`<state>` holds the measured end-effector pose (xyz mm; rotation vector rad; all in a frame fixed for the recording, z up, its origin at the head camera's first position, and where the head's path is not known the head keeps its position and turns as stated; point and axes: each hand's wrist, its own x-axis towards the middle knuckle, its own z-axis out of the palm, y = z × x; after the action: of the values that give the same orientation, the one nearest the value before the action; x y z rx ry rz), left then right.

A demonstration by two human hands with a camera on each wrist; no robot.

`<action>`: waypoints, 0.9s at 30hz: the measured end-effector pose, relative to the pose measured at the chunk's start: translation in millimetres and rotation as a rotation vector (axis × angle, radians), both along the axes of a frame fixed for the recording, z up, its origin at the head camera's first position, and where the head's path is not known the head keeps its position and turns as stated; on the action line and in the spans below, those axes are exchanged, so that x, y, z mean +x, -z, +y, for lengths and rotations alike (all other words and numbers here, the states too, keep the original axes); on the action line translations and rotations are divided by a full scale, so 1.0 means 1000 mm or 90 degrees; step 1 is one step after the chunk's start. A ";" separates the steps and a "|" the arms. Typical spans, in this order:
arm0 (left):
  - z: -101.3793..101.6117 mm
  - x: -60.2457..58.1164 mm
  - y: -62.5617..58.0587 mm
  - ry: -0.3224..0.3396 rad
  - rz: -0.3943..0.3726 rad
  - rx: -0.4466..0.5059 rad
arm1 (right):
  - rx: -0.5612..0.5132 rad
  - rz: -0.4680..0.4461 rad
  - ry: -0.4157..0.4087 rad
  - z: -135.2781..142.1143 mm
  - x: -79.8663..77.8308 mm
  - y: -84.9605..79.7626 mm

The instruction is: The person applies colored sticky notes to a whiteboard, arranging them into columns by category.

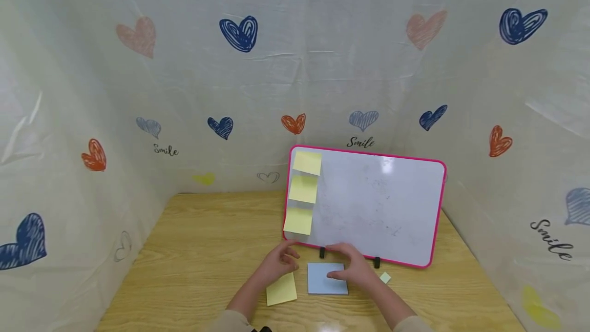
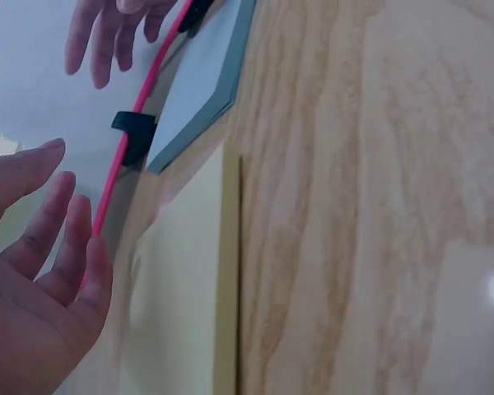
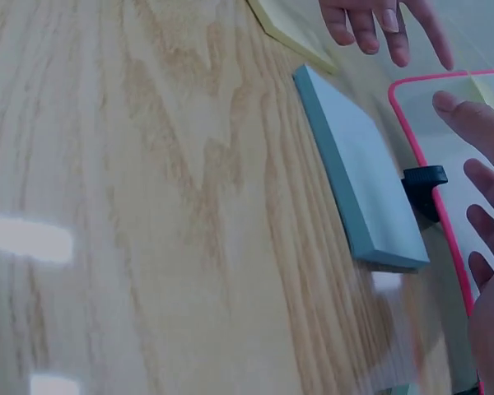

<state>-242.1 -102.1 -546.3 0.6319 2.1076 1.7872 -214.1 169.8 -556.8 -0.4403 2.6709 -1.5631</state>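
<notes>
My left hand (image 1: 278,262), fingers loosely bent and holding nothing, hovers over the far edge of a yellow sticky-note pad (image 1: 281,291). Above a blue sticky-note pad (image 1: 318,279) is my right hand (image 1: 354,266), thumb and fingers spread apart with nothing between them. Behind both hands a whiteboard (image 1: 369,204) with a pink rim leans back on black feet. Three yellow sticky notes (image 1: 302,189) are stuck in a column down its left side. In the right wrist view the blue pad (image 3: 370,173) lies flat on the wood beside a black foot (image 3: 425,189).
A small pale green pad (image 1: 385,277) lies right of my right hand, near the board's right foot (image 1: 377,262). The wooden table (image 1: 207,240) is enclosed by a white curtain (image 1: 276,76) printed with hearts.
</notes>
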 end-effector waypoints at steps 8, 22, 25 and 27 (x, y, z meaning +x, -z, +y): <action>0.018 0.021 -0.001 -0.024 0.018 -0.064 | 0.030 0.025 -0.027 0.007 0.010 0.017; 0.033 0.028 0.028 -0.068 0.137 -0.251 | 0.068 0.210 -0.117 0.014 0.014 0.040; 0.033 0.031 0.027 -0.070 0.156 -0.271 | 0.073 0.210 -0.119 0.014 0.014 0.041; 0.032 0.031 0.027 -0.073 0.162 -0.275 | 0.077 0.205 -0.118 0.014 0.014 0.040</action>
<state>-211.1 -69.6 -573.0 0.6533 2.6386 1.2862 -200.0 183.4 -597.2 -0.9793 2.8264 -1.3719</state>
